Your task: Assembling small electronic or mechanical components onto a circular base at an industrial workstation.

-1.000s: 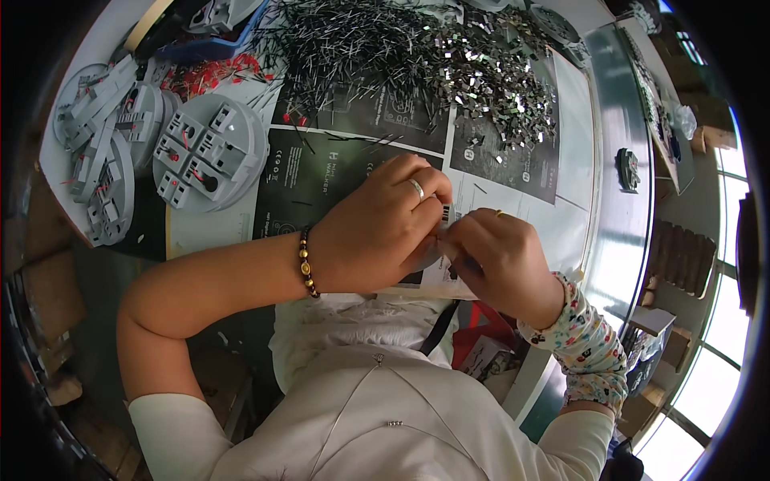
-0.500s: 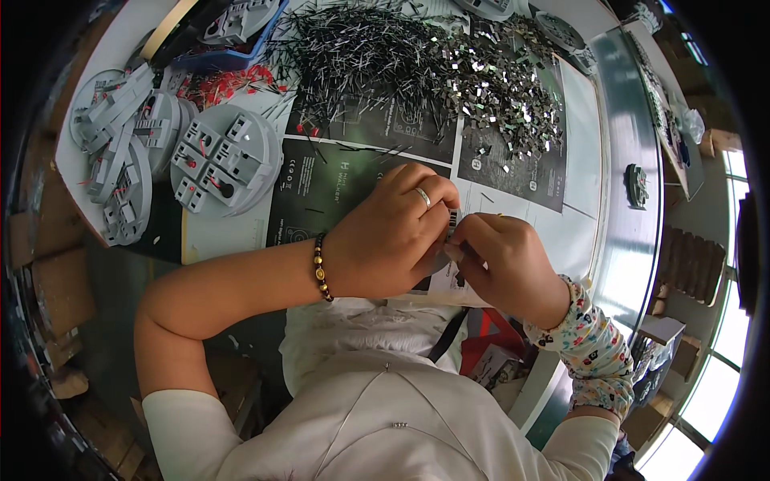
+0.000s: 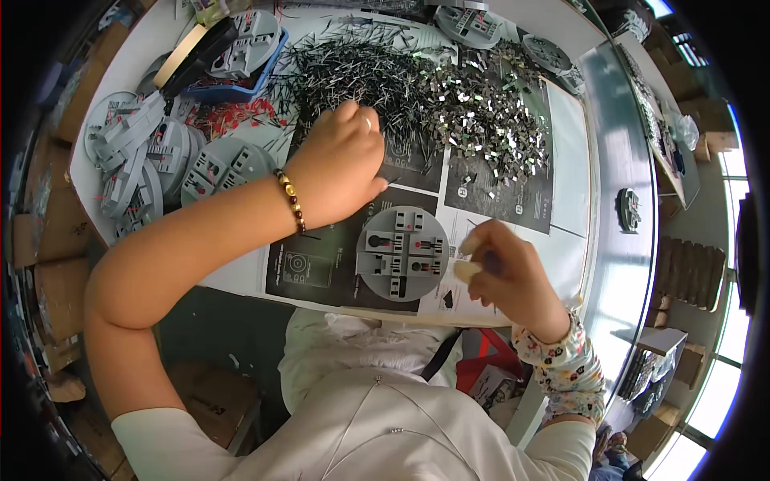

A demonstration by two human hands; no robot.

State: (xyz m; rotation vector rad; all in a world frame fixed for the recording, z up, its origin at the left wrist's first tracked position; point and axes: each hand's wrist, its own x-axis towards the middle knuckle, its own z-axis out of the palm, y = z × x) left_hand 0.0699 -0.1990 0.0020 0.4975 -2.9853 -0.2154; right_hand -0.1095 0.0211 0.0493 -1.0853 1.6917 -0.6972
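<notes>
A round grey plastic base (image 3: 401, 276) with raised compartments lies on the printed sheets in front of me, with small black and red parts in it. My left hand (image 3: 337, 164) is beyond it to the left, over the near edge of a heap of thin black pins (image 3: 353, 68). Its fingers bend downward and their tips are hidden, so whether they hold anything cannot be told. Right of the base, my right hand (image 3: 513, 276) is raised, thumb and index finger apart. A pale cover sits on one of its fingertips, and I see nothing held.
Small shiny metal pieces (image 3: 489, 120) are heaped right of the pins. Red bits (image 3: 241, 116) lie at the left, by a blue tray (image 3: 228, 92). More grey bases (image 3: 160, 160) are stacked at far left, with a roll of tape (image 3: 188, 56) behind them.
My hands were together near the table's front; now they are apart. The left has moved away and leftward to the pins, the right slightly nearer. The grey base between them has come into view.
</notes>
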